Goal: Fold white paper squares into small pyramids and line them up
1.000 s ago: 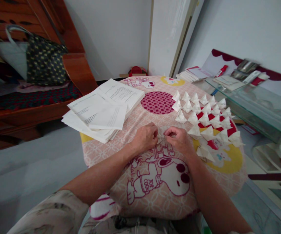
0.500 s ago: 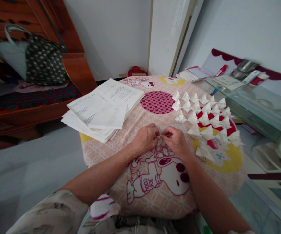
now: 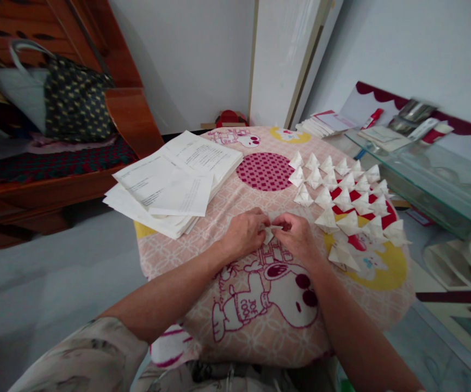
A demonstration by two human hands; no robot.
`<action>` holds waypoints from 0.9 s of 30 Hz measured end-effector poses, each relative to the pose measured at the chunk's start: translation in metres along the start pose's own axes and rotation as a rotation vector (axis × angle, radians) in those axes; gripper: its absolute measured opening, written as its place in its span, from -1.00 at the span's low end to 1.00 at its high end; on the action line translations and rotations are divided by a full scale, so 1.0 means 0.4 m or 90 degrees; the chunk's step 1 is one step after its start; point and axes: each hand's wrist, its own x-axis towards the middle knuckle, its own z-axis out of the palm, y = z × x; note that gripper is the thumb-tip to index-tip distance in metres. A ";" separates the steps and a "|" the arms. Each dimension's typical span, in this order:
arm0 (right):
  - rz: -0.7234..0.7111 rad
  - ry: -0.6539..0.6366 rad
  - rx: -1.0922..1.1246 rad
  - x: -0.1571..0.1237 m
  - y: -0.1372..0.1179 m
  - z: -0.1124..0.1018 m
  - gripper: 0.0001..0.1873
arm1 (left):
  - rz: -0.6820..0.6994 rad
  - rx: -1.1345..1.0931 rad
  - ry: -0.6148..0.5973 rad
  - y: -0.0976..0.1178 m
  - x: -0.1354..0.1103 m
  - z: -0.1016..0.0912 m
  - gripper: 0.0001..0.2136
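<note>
A small piece of folded white paper [image 3: 268, 235] is pinched between my two hands over the middle of the table. My left hand [image 3: 247, 231] is closed on its left side, and my right hand [image 3: 295, 235] grips the right side with thumb and fingertips. Fingers cover much of the paper, so its full shape is hidden. To the right of my hands stand several folded paper boats [image 3: 344, 200] in rows. A stack of printed paper sheets [image 3: 170, 182] lies to the left, its top sheets askew.
A patterned cloth [image 3: 203, 326] covers the round table. Close on the right is a glass shelf [image 3: 435, 174] with a metal bowl [image 3: 417, 111] and a red marker [image 3: 373, 118]. A wooden bench [image 3: 125, 122] with a dark patterned bag [image 3: 76, 100] stands at left.
My right hand's fingers have shifted slightly, and more of the folded paper shows between my hands. My left hand stays nearly in place. The boats and the sheets have not moved.
</note>
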 end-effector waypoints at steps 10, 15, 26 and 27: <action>0.073 0.028 -0.085 0.000 -0.017 -0.009 -0.79 | -0.004 0.004 -0.005 0.002 -0.002 -0.001 -0.74; 0.076 0.043 -0.166 -0.001 -0.012 -0.015 -0.86 | -0.003 0.006 -0.002 0.002 -0.004 0.001 -0.73; 0.024 0.028 -0.430 -0.003 -0.011 0.002 -0.74 | -0.012 0.023 -0.005 0.011 -0.003 0.000 -0.86; 0.023 0.022 -0.445 -0.003 -0.010 0.002 -0.74 | -0.013 0.023 -0.006 0.011 -0.003 0.000 -0.88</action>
